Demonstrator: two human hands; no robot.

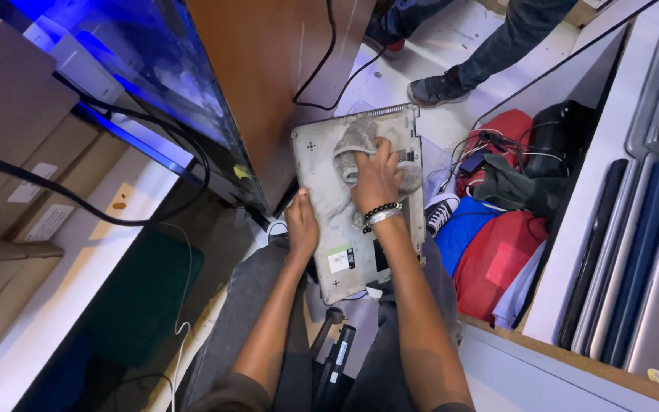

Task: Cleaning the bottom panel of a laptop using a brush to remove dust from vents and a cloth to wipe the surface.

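A dusty grey laptop (322, 179) lies underside up across my lap in the head view. My right hand (377, 177) presses a dirty grey cloth (356, 141) against its upper part, fingers closed over the cloth. Beads and a metal band circle that wrist. My left hand (301, 226) grips the laptop's left edge, thumb on top. A white sticker (340, 259) sits near the laptop's lower end.
Cardboard boxes (9, 137) stack at the left beside a blue-lit glass case (154, 69) with black cables. Red and blue bags (497, 252) lie right of my legs. Several closed laptops (642, 259) stand on a shelf at right. Another person's shoes (436, 88) stand ahead.
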